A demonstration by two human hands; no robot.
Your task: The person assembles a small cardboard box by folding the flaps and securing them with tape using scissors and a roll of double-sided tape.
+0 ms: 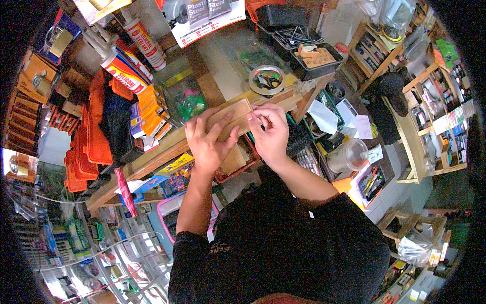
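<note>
A flat, rectangular brown piece point(238, 112), like cardboard or thin board, lies at the front edge of the wooden counter between my hands. My left hand point(208, 141) holds its left part, fingers bent across the top and thumb near the near edge. At its right end, my right hand point(272, 133) pinches the corner between thumb and forefinger, the other fingers curled. Whether something small is also in that pinch cannot be made out. A roll of tape point(267, 80) lies on the counter just beyond my right hand.
Orange plastic cases point(96, 121), small orange boxes point(153, 112) and sealant tubes point(124, 73) crowd the left. Black trays with metal pieces point(296, 38) stand at the far right of the counter. A clear round container point(348, 154) stands to the right of my right forearm.
</note>
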